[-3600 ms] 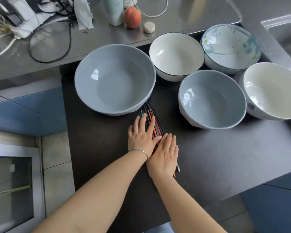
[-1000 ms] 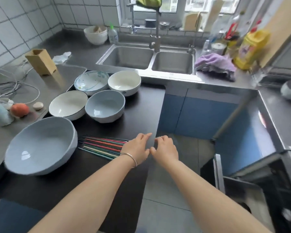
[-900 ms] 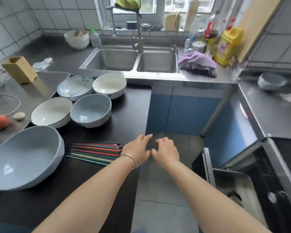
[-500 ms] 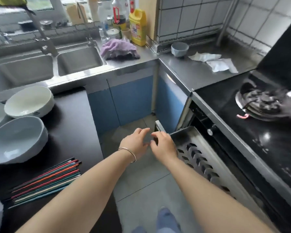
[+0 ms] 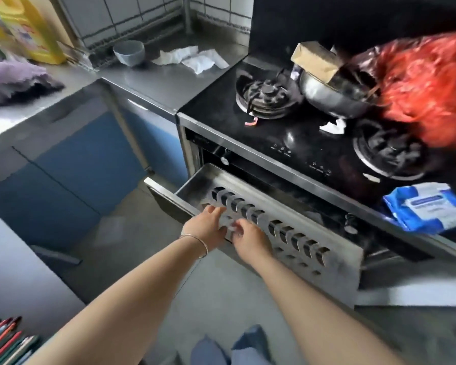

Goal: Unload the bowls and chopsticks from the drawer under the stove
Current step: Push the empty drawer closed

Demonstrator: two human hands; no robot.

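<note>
Now both hands reach into the open drawer (image 5: 261, 227) under the stove (image 5: 313, 138), its long axis running from far left to near right. Left hand (image 5: 208, 227) and right hand (image 5: 250, 239) lie side by side, fingers loosely spread, holding nothing. Its perforated steel rack looks bare; chopsticks (image 5: 3, 341) lie at near left.

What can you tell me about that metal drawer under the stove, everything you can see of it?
The drawer looks like dull grey steel, pulled partway out beneath the black stove. Its long perforated panel has rows of punched, raised slots. No bowls or chopsticks show in the visible part. The left hand and right hand reach side by side at its near edge, touching the slotted panel, fingers blurred.
</note>
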